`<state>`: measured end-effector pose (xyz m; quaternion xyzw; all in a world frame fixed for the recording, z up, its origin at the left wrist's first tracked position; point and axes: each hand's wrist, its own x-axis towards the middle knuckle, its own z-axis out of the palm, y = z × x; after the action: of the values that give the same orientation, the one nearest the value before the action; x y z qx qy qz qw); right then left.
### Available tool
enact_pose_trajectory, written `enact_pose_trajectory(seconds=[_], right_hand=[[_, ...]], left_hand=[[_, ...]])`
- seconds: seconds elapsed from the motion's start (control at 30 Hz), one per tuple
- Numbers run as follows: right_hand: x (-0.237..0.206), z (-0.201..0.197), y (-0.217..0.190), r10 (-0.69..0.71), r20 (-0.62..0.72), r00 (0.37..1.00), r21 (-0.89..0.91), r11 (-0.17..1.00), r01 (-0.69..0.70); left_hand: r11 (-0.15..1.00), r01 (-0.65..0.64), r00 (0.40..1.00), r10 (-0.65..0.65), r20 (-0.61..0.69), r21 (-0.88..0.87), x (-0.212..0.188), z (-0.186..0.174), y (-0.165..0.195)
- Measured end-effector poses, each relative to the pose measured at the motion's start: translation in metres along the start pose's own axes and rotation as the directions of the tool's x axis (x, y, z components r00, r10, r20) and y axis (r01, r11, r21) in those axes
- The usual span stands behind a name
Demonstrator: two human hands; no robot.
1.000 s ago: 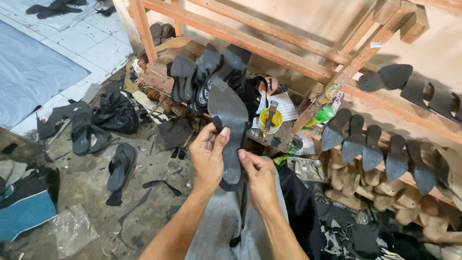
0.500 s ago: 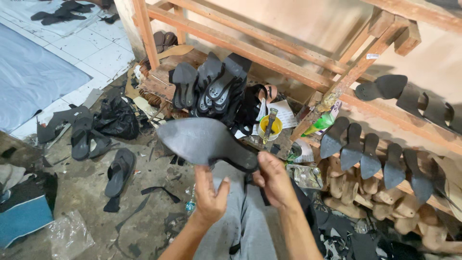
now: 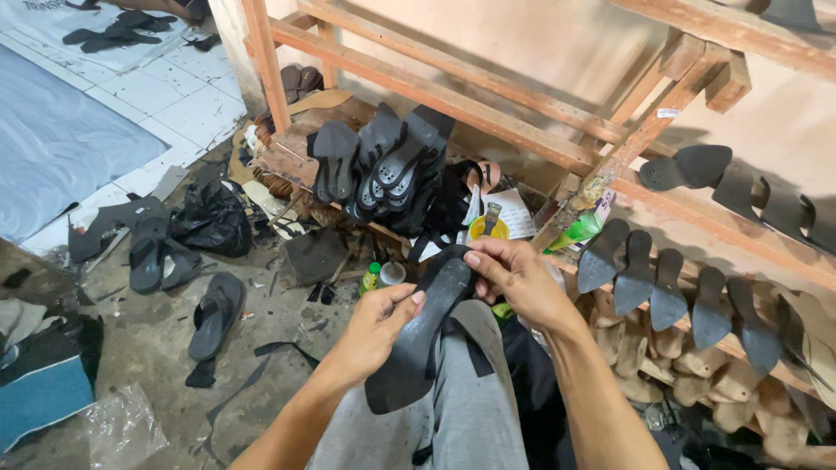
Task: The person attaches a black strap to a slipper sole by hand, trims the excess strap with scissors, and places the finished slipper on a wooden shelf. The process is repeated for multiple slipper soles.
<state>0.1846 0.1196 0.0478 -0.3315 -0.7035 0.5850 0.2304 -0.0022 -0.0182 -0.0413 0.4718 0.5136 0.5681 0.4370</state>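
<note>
Black shoe sole [image 3: 418, 348] — flat, matte, long, left hand [image 3: 374, 326] pinching its edge, right hand [image 3: 514, 278] gripping its tip

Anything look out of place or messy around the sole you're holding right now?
Both the left hand and right hand grip the black sole, which looks intact. The floor is cluttered: loose black straps, a stray sandal and a crumpled plastic bag lie scattered.

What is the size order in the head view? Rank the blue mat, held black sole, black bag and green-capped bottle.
1. blue mat
2. black sole, though it is nearest the camera, so its lead over the bag is unsure
3. black bag
4. green-capped bottle
</note>
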Motion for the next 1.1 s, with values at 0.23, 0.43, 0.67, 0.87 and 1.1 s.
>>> enact_pose_trajectory(seconds=[0.23, 0.43, 0.67, 0.87, 1.1], right_hand=[[0.013, 0.036, 0.037, -0.053, -0.271, 0.961, 0.439, 0.882, 0.173], [-0.004, 0.075, 0.053, 0.066, -0.304, 0.951, 0.494, 0.864, 0.098], [-0.023, 0.09, 0.051, 0.044, -0.211, 0.976, 0.438, 0.897, 0.055], [-0.036, 0.089, 0.065, -0.036, -0.283, 0.958, 0.223, 0.969, 0.102], [-0.04, 0.101, 0.082, -0.038, -0.38, 0.924, 0.234, 0.963, 0.135]], left_hand=[[0.939, -0.024, 0.982, -0.041, -0.182, -0.343, 0.008, 0.022, 0.001], [0.936, -0.185, 0.947, 0.088, -0.308, -0.299, 0.022, 0.019, -0.003], [0.893, -0.219, 0.926, 0.063, -0.372, -0.394, 0.027, 0.013, -0.017], [0.845, -0.233, 0.923, 0.036, -0.384, -0.481, 0.025, 0.013, -0.024], [0.832, -0.262, 0.855, -0.034, -0.517, -0.489, 0.032, 0.015, -0.012]])
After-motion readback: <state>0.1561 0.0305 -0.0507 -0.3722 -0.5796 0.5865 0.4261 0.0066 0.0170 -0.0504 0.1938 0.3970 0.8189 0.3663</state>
